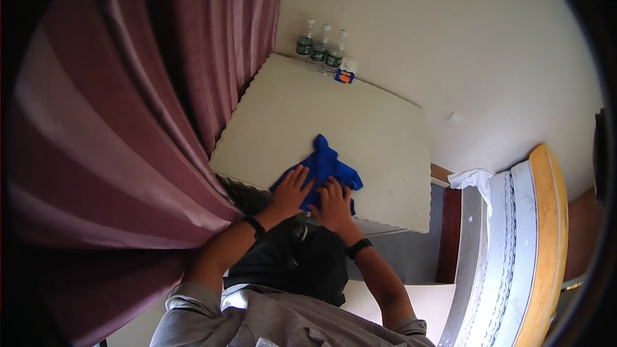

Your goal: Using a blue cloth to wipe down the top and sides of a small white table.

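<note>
A crumpled blue cloth [326, 159], perhaps a small garment, lies near the front edge of a pale table [376, 120] with a scalloped rim. My left hand [292, 193] rests on its left part, fingers slightly spread. On its lower right part lies my right hand [333, 205], with the fingers a little bent. Both palms face down, and the undersides of the fingers are hidden, so whether either hand pinches the fabric does not show. A black band is on each wrist.
Several plastic bottles, one of them here [319, 50], stand at the table's back edge beside a small blue and white box [346, 71]. Pink curtains [159, 106] hang along the left side. A bed mattress [511, 231] with a yellow headboard [549, 217] is at the right.
</note>
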Motion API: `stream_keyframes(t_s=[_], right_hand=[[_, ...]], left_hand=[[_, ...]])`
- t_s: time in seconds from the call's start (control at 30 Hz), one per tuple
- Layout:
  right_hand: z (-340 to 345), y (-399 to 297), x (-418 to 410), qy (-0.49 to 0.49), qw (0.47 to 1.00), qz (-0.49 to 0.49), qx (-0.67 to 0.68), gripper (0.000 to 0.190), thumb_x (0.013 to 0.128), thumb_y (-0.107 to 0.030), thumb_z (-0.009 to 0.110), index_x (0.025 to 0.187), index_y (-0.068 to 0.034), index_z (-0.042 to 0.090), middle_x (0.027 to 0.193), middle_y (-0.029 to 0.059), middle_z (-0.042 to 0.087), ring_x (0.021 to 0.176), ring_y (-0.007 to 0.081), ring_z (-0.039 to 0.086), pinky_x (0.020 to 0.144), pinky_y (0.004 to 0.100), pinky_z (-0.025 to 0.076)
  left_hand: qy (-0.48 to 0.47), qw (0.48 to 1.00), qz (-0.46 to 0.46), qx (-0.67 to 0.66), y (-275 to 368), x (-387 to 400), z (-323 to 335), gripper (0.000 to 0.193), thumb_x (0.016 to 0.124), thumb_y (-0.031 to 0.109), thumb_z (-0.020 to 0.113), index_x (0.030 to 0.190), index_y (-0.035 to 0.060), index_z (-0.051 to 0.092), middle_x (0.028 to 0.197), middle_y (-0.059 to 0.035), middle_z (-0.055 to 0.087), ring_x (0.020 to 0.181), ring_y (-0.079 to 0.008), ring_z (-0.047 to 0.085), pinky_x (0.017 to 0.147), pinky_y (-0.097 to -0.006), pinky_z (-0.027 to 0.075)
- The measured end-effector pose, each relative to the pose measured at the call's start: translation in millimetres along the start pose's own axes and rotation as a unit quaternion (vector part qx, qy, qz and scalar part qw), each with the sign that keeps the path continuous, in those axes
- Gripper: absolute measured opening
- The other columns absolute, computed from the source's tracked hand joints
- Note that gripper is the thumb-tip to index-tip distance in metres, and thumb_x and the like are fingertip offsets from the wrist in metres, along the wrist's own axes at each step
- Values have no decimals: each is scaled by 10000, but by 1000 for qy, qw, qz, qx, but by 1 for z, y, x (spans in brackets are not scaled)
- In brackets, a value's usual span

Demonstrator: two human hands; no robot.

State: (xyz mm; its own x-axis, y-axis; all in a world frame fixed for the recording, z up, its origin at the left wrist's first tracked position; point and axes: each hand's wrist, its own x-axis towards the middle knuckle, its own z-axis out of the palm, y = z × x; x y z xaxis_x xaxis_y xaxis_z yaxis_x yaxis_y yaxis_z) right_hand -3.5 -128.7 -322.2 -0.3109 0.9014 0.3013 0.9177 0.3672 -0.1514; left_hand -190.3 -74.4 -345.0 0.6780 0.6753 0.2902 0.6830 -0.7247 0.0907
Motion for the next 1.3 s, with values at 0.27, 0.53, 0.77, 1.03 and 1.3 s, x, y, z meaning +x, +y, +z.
stream_keyframes(t_s=[0.27,0.53,0.77,1.03,1.3], right_hand=[[74,-128,113,-38,996,-80,24,839,798,-420,706,1503,-129,357,1534,172,348,1460,350,269,1094,616,269],[120,-178,160,-1,989,-149,26,691,880,-264,573,1523,-146,349,1567,168,325,1468,359,263,1113,596,261],[97,-155,129,2,987,-158,36,682,884,-240,571,1524,-158,350,1567,133,336,1446,309,316,1113,555,291],[55,-77,49,12,993,-115,-7,673,842,-237,596,1472,-85,414,1520,141,403,1421,308,357,1097,536,320],[6,20,-59,7,996,23,-81,605,876,-155,514,1473,-122,425,1504,105,426,1409,270,373,1118,503,291]], left_hand=[[130,935,-233,233,-159,-106,-25,797,712,110,758,1439,87,432,1407,-264,451,1340,-443,416,1118,-474,349],[78,929,-340,-119,-175,-134,-20,868,670,90,794,1414,17,353,1375,-271,437,1273,-460,444,1070,-488,392],[29,881,-392,-263,-173,-119,-27,1071,625,217,863,1481,15,252,1418,-309,353,1351,-474,327,1103,-490,362],[46,942,-246,223,-65,-47,27,1021,733,273,780,1523,-33,210,1547,-385,143,1461,-550,71,1174,-619,111],[34,985,-143,95,64,39,58,713,894,223,588,1500,-24,307,1533,-382,200,1451,-549,128,1179,-618,95]])
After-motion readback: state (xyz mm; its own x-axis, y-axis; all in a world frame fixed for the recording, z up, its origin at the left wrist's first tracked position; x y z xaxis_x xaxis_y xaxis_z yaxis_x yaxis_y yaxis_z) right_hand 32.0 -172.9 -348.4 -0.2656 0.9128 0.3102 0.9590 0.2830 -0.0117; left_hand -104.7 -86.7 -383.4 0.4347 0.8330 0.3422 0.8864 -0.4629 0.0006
